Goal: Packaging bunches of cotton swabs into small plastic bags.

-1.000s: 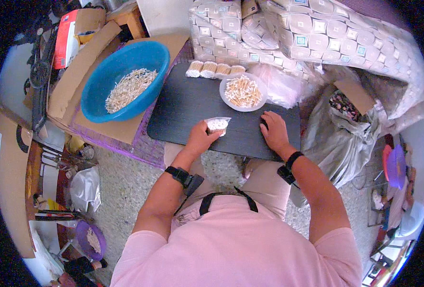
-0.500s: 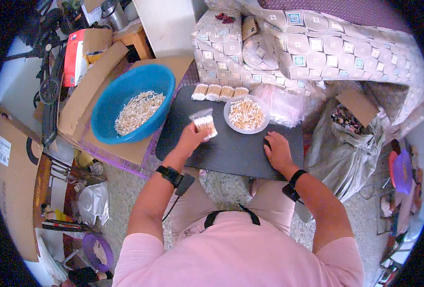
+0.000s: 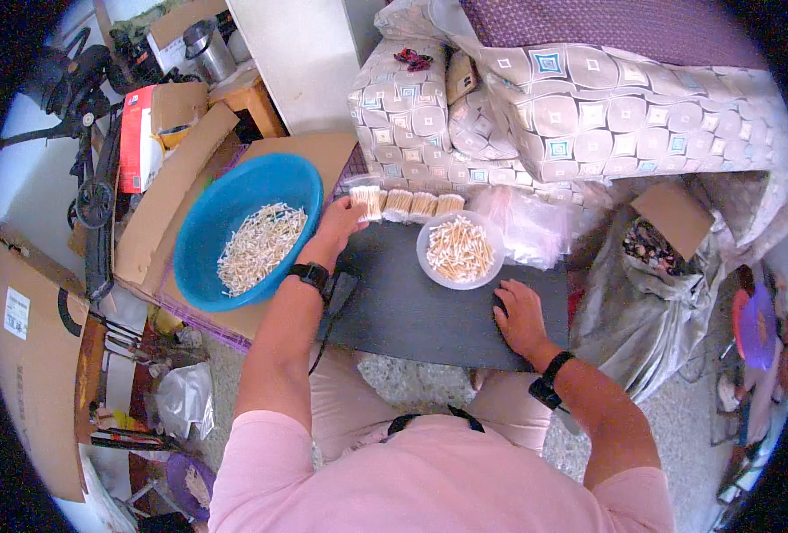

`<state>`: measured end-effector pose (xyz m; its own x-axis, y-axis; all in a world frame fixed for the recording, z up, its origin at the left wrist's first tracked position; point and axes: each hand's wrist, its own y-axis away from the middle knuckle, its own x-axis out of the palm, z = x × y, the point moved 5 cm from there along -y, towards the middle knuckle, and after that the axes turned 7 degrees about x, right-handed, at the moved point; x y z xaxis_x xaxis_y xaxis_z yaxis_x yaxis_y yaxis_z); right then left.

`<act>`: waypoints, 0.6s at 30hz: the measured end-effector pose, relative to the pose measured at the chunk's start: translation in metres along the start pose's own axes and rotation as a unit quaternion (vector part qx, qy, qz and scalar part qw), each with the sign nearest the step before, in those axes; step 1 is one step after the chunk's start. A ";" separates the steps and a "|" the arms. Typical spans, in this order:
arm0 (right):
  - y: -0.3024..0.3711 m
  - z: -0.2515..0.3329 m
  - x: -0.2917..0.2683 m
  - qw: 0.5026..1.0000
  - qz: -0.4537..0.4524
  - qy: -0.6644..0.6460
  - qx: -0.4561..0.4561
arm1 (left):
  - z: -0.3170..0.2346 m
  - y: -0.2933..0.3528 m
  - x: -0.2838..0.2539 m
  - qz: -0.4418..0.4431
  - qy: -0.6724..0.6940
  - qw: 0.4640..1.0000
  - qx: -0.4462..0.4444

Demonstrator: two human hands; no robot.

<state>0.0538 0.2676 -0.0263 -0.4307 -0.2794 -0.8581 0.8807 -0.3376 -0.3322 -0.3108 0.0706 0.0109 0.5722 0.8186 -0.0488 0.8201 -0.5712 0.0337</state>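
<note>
My left hand is closed on a small clear bag of cotton swabs at the far left of the dark board. That bag is beside a row of similar swab bundles along the board's far edge. A white round bowl full of loose cotton swabs stands right of the middle. My right hand rests on the board's right side, near the bowl, its fingers loosely bent and apart with nothing seen in them.
Left of the board, a large blue basin with many loose swabs sits on cardboard. Clear plastic bags lie behind the bowl. A patterned covered sofa stands beyond. At the right is a grey sack with a cardboard flap.
My left hand has carried its bag of swabs away from me to the left end of the row. My right hand has stayed by the board's right side. The view has tilted slightly.
</note>
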 end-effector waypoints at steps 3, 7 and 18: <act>-0.002 -0.002 -0.001 1.000 0.015 0.002 0.017 | 0.007 -0.021 0.003 0.016 -0.013 1.000 -0.022; 0.002 -0.011 0.001 1.000 0.013 0.018 0.023 | 0.017 -0.042 0.012 -0.044 -0.027 0.999 -0.007; -0.002 -0.003 -0.004 0.999 0.016 0.017 0.023 | 0.042 -0.072 -0.002 -0.180 -0.261 0.942 0.110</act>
<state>0.0544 0.2721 -0.0238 -0.3951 -0.2595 -0.8812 0.8833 -0.3708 -0.2868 -0.3714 0.1075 -0.0335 0.1324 0.8533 -0.5043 0.9077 -0.3088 -0.2843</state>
